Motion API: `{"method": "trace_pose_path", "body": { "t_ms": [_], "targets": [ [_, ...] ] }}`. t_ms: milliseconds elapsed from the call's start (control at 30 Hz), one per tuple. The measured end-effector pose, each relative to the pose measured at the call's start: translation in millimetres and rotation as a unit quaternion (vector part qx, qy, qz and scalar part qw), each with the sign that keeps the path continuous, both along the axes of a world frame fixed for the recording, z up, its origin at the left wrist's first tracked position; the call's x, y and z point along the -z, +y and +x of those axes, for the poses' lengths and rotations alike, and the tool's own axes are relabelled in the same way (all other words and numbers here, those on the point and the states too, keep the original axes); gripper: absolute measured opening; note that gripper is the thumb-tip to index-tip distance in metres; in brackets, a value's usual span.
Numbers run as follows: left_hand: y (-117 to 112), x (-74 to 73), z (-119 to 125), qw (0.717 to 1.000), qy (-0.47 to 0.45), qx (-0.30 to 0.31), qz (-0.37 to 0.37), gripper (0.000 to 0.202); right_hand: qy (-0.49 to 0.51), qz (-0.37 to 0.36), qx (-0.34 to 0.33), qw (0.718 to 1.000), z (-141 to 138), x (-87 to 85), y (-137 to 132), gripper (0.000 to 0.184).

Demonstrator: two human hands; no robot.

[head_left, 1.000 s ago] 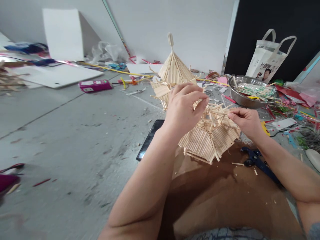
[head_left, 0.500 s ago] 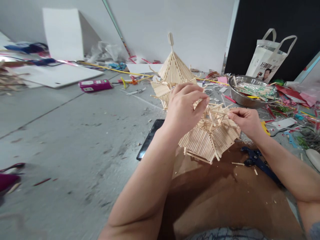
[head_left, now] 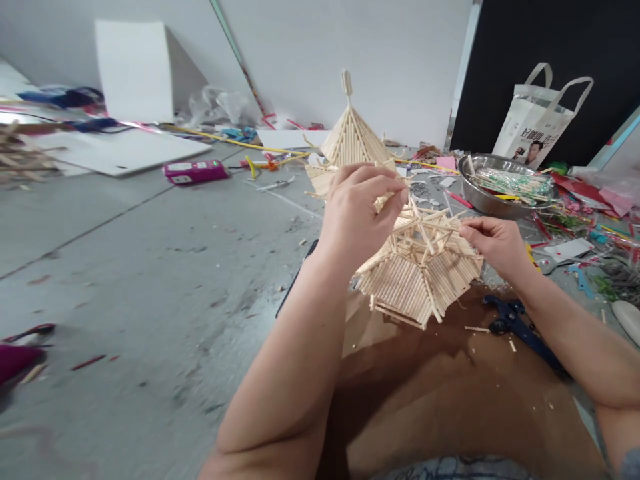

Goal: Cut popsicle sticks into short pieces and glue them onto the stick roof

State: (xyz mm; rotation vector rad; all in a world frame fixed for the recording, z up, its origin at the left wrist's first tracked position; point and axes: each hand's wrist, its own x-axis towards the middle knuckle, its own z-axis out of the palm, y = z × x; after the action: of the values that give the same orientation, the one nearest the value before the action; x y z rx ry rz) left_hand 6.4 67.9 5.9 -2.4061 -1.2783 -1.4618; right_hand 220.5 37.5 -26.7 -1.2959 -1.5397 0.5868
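A model roof point(head_left: 400, 287) built of thin wooden sticks rests in front of me on a brown sheet, its top an open lattice of crossed sticks. My left hand point(head_left: 357, 210) hovers at the lattice's upper left, thumb and fingertips pinched together; anything between them is too small to make out. On the right side, my right hand point(head_left: 493, 241) pinches the end of a thin wooden stick at the lattice's edge. Behind my left hand stands a pointed stick tower point(head_left: 353, 140), its lower part partly hidden by that hand.
Blue-handled pliers point(head_left: 523, 333) lie near my right forearm. A metal bowl point(head_left: 483, 200) of sticks and wrappers sits back right, before a white bag point(head_left: 530, 123). A purple device point(head_left: 195, 172) lies on the floor at left; a dark phone-like slab point(head_left: 295, 280) is mostly behind my left arm.
My left hand has drawn back slightly to the left, uncovering more of the lattice. My right hand stays at its edge. The view has shifted a little.
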Motion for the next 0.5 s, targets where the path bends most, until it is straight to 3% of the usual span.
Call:
{"method": "trace_pose_path", "body": {
  "t_ms": [500],
  "targets": [
    [9, 3.2, -15, 0.995, 0.075, -0.004, -0.065, 0.015, 0.024, -0.015, -0.015, 0.999, -1, -0.1, 2, 0.021]
  ]
}}
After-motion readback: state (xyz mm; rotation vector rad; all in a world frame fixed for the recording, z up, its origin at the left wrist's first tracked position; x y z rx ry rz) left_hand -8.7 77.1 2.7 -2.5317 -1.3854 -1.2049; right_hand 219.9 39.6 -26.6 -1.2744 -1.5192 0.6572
